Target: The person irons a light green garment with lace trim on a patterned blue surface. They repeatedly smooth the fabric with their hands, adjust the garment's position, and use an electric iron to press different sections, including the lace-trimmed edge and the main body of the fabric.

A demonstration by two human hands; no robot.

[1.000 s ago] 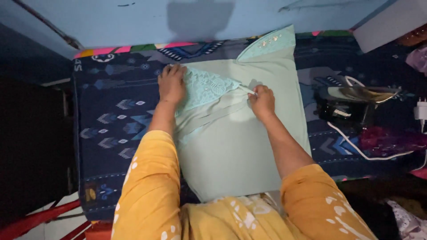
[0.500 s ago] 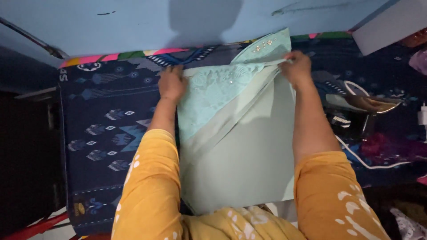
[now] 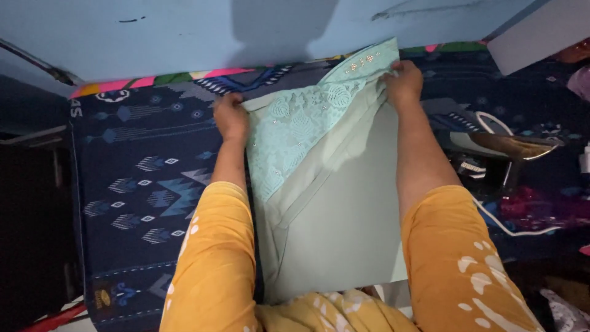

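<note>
A pale green garment (image 3: 344,227) lies spread on a table covered with a dark blue patterned cloth (image 3: 135,184). Its upper part has a lighter lace panel (image 3: 301,129) with small beads near the top corner. My left hand (image 3: 230,117) presses flat on the garment's upper left corner. My right hand (image 3: 402,83) pinches the fabric's edge at the upper right, next to the lace corner. Both my arms wear orange sleeves with white marks.
A clothes iron (image 3: 498,144) with a white cord (image 3: 510,230) rests on the table to the right. A pale blue wall (image 3: 246,31) runs along the far side. A grey panel (image 3: 541,34) sits at the top right. Pink fabric (image 3: 547,209) lies further right.
My right hand has moved up and to the right, pulling the fabric's edge out and uncovering more of the lace panel. My left hand has stayed at the upper left corner.
</note>
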